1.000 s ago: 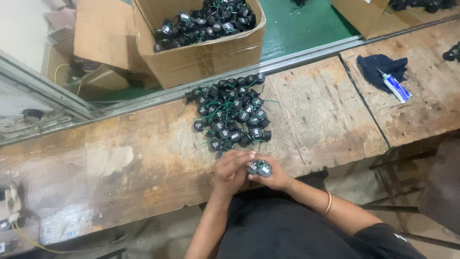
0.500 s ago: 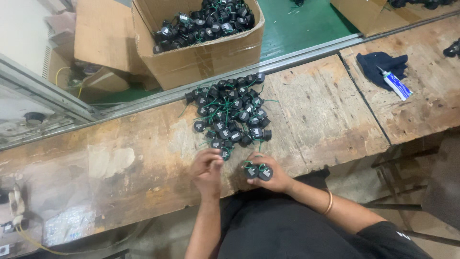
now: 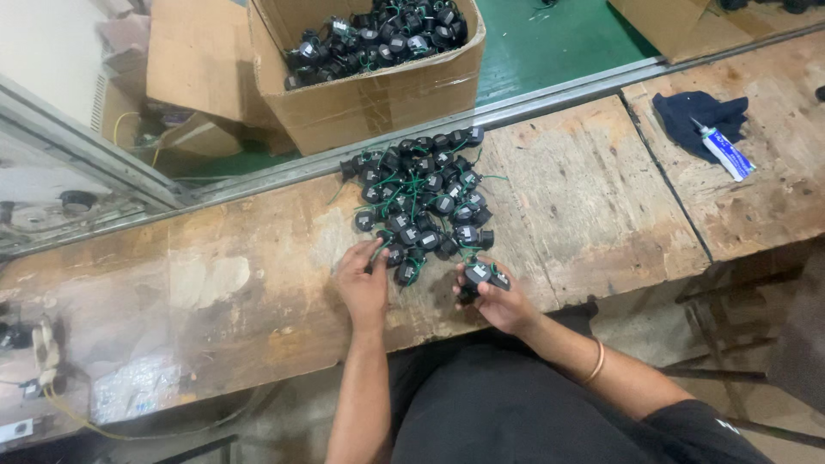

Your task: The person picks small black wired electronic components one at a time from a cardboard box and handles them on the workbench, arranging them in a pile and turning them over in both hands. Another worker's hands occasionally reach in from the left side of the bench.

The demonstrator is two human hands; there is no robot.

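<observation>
A pile of small black round parts with green wires [image 3: 419, 198] lies on the worn wooden bench [image 3: 593, 206]. My left hand [image 3: 363, 283] rests on the bench at the pile's near left edge, its fingertips touching one of the black parts. My right hand [image 3: 498, 296] is at the pile's near right edge and holds a couple of the black parts [image 3: 479, 275] in its fingers. A bracelet sits on my right wrist.
An open cardboard box [image 3: 378, 82] full of the same black parts stands beyond the bench. A dark blue cloth [image 3: 692, 116] with a white tube [image 3: 726, 150] lies at the right. Cables and a plastic bag [image 3: 129, 387] sit at the left.
My hands, together over one part a second ago, have separated. The left hand reached up to the pile's edge; the right stayed, holding its parts.
</observation>
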